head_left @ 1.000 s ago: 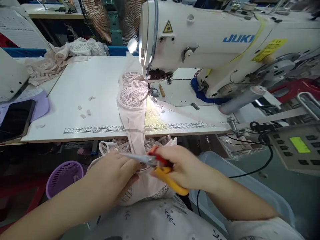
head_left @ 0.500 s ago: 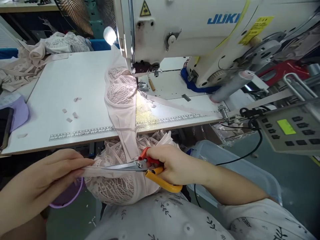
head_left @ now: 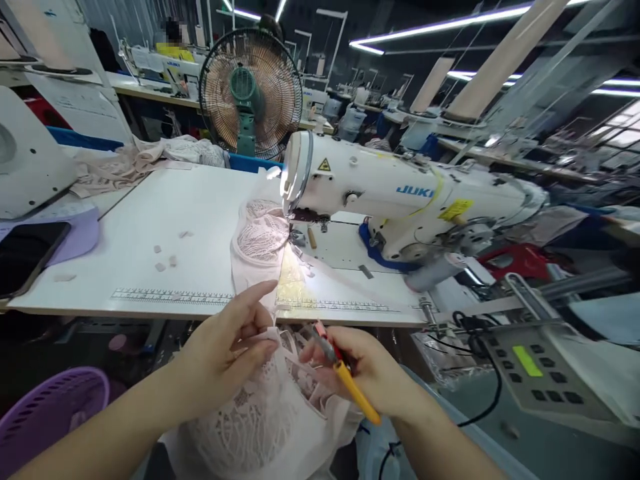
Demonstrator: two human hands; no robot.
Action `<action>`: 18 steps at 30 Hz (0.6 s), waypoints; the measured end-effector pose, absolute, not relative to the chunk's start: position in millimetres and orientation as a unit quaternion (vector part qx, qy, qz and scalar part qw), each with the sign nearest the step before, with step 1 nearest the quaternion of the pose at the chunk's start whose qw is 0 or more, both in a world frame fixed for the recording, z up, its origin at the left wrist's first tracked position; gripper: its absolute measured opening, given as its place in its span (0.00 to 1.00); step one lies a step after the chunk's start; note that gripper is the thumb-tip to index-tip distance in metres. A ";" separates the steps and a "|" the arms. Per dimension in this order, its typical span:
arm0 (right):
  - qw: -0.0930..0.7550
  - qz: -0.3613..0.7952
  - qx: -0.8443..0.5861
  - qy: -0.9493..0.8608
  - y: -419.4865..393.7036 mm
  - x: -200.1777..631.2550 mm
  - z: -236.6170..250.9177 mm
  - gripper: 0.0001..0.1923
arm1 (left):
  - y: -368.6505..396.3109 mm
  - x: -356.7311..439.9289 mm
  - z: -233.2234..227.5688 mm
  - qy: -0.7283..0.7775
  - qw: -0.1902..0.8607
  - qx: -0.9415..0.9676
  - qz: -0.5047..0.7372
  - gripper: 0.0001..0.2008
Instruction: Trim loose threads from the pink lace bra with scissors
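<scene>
My left hand [head_left: 233, 350] pinches a narrow strap of a pale pink lace bra [head_left: 250, 430] above my lap. In my right hand [head_left: 367, 370] are scissors [head_left: 353, 387] with red and yellow handles, and their blades are mostly hidden. The fingertips of that hand are close to the bra's edge; whether they grip the fabric I cannot tell. A second lace bra part [head_left: 260, 237] lies under the needle of the white sewing machine [head_left: 370, 180], just beyond my hands.
Small fabric scraps [head_left: 173, 261] lie on the white table [head_left: 165, 193]. A phone [head_left: 33, 257] is at the left edge, above a purple basket [head_left: 55, 407]. A control panel [head_left: 535, 373] juts out at right. Behind stand a fan [head_left: 250, 93] and a person in yellow [head_left: 175, 50].
The view has tilted up, showing more of the room. My hands have come together at the bra, and the scissors have swung away from the strap they pointed along, their handles now lower right.
</scene>
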State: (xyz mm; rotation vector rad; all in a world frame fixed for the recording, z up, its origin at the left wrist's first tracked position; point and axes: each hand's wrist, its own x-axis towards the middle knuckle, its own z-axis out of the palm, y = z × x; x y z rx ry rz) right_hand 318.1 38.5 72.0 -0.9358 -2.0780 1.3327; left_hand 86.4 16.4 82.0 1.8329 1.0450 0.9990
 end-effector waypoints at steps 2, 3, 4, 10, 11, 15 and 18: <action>0.315 0.523 -0.347 -0.712 42.5 309.4 78.3 0.08 | 17.3 94.9 80.1 0.410 0.320 0.761 0.388 0.31; 0.338 0.537 -0.342 -0.693 44.3 304.6 81.1 0.08 | 17.6 98.5 79.1 0.409 0.288 0.775 0.385 0.32; 0.351 0.545 -0.339 -0.682 46.1 299.8 83.7 0.09 | 17.9 101.6 78.2 0.409 0.263 0.786 0.382 0.32; 0.363 0.538 -0.358 -0.672 52.4 283.3 88.6 0.13 | 19.4 108.6 78.6 0.442 0.291 0.762 0.372 0.27; 0.366 0.540 -0.353 -0.670 53.2 283.1 86.9 0.13 | 20.1 108.1 79.7 0.453 0.329 0.743 0.367 0.25; 0.376 0.519 -0.322 -0.697 57.2 286.2 76.5 0.12 | 23.6 105.6 83.9 0.468 0.499 0.660 0.310 0.12; 0.382 0.488 -0.306 -0.723 60.0 288.3 72.0 0.11 | 24.8 106.6 84.9 0.479 0.554 0.619 0.283 0.13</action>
